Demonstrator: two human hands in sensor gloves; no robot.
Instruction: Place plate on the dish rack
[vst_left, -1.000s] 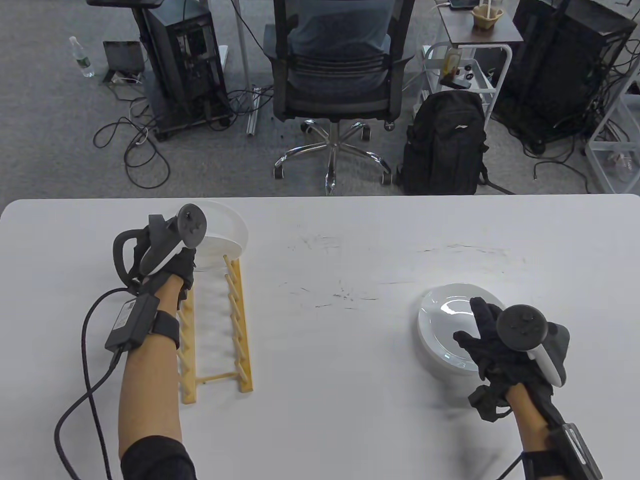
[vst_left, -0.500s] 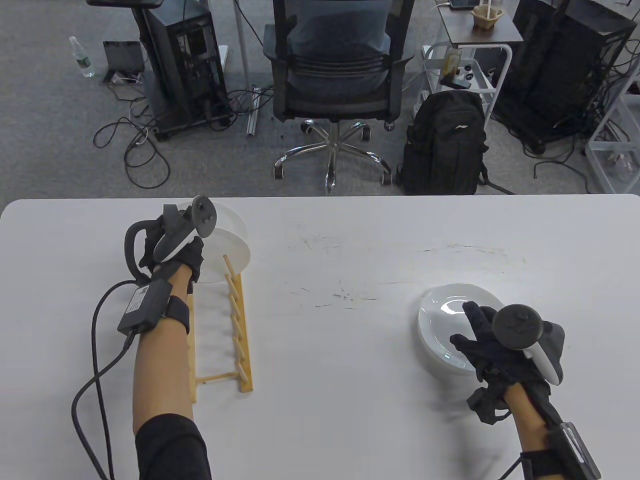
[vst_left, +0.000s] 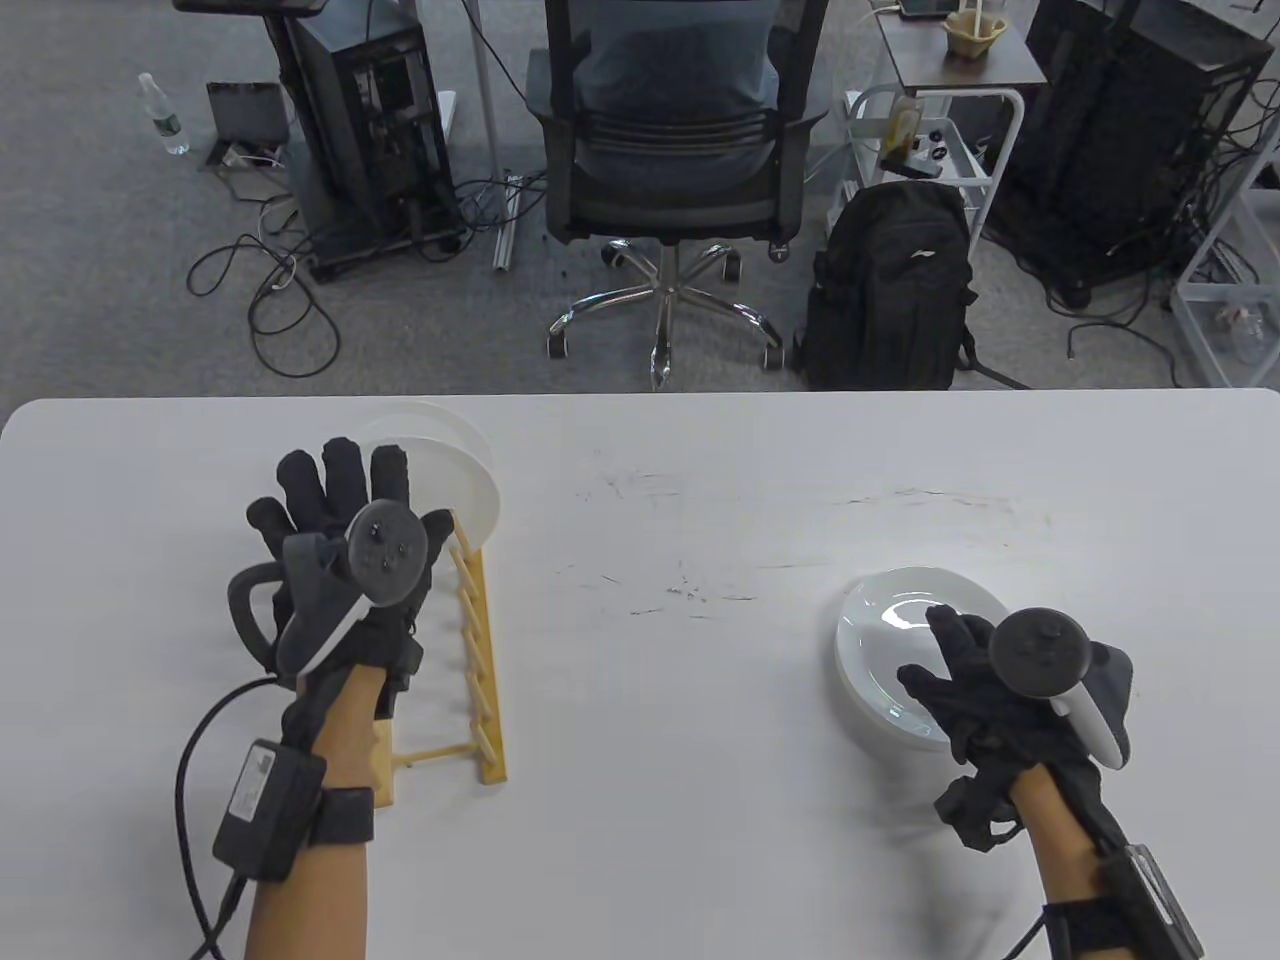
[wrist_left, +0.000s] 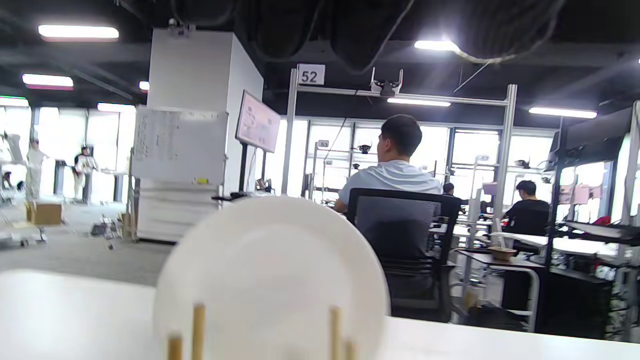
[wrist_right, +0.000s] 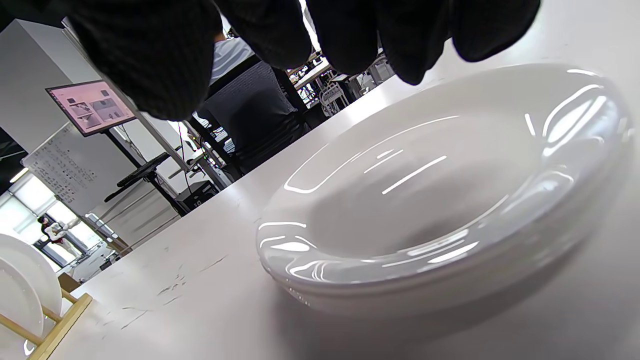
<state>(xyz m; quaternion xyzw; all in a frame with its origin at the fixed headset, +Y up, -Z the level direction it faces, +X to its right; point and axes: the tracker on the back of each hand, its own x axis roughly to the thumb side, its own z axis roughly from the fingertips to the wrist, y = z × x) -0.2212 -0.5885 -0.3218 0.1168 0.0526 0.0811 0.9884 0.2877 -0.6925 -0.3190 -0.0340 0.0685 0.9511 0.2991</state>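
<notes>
Racked plates (vst_left: 455, 480) stand on edge at the far end of the wooden dish rack (vst_left: 487, 690), held between its pegs; the left wrist view shows one upright behind two pegs. Two seem to stand there, though the count is hard to confirm.

Your left hand (vst_left: 340, 560) hovers over the rack, fingers spread apart and holding nothing. It is just beside the racked plates, on their near side.

The stack of plates (vst_left: 900, 650) lies flat on the table (vst_left: 700, 500) at the right, well apart from the rack. Your right hand (vst_left: 990, 690) is over its near-right rim, fingers extended and apart above the top plate. The right wrist view shows the fingertips (wrist_right: 280, 30) hanging above the rim; whether any touches the plate, I cannot tell. Nothing is gripped.

Judgement: the next plate comes from the stack, and your right hand is far nearer. The plate lies forward and left of those fingers, face up. The rack's long axis runs away from you, free slots on its near side. The plate must be tipped onto its edge, across that axis, then carried left.

Risk: glossy rims, stacked tight; two may lift together.
</notes>
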